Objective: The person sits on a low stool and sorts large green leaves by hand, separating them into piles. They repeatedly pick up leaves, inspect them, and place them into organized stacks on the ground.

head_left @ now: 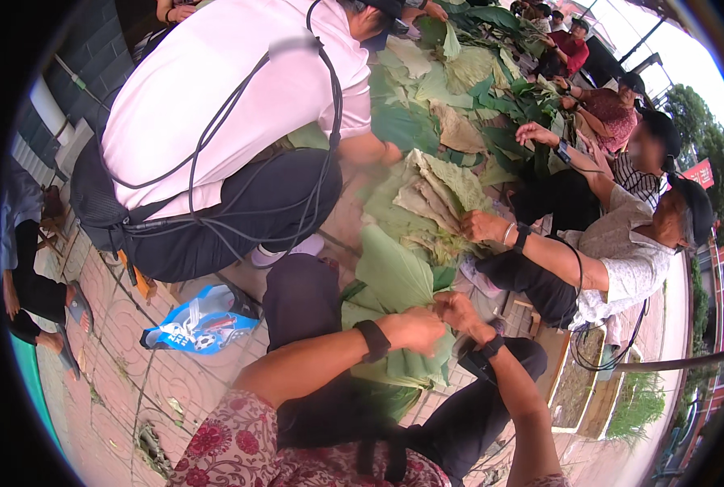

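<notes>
A stack of large green lotus leaves point(402, 369) lies across my lap, between my knees. One pale green lotus leaf point(390, 272) stands up folded from it, just beyond my hands. My left hand point(414, 330) is closed on the leaf edge, its fingers partly blurred. Close beside it, my right hand point(461, 315) has its fingers curled in a pinch at the leaf's right side. The fingertips of both hands nearly meet, and what lies exactly between them is small and hard to see. Dark bands circle both my wrists.
A large heap of green and yellowed leaves point(451, 97) spreads ahead. A co-worker in a pale pink shirt point(240, 89) crouches at front left, cables hanging down. At right, another person's hand point(485, 228) holds dry leaves point(431, 195). A blue plastic bag point(203, 321) lies on the paving left.
</notes>
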Motion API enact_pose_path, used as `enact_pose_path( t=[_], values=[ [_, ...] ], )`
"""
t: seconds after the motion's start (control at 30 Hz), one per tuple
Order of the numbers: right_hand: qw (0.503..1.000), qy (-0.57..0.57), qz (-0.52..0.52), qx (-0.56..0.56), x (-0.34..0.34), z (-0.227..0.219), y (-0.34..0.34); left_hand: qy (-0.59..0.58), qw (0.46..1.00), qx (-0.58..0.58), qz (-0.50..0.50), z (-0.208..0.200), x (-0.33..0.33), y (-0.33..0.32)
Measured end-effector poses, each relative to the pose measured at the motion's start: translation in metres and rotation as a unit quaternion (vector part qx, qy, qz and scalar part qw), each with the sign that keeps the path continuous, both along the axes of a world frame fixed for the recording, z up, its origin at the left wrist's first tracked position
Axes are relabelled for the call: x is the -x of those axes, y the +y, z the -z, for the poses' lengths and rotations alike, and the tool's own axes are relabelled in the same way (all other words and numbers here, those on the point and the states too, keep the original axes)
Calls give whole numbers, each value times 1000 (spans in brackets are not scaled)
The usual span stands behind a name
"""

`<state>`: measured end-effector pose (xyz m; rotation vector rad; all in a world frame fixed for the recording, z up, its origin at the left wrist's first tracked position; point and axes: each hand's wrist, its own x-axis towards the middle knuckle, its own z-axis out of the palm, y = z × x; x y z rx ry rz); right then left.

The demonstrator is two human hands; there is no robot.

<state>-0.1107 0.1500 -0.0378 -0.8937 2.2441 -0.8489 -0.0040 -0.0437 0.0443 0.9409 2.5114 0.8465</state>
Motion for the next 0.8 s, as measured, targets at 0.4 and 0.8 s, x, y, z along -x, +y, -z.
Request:
enact_pose_path(
  t=[0.4, 0.8],
  values=[
    [943, -47, 217, 248, 106, -185, -62, 64, 987, 94, -110, 31, -12, 1],
    [669, -346, 453, 478, 262, -22, -33, 42, 961, 267, -64, 24, 5, 13]
  ],
)
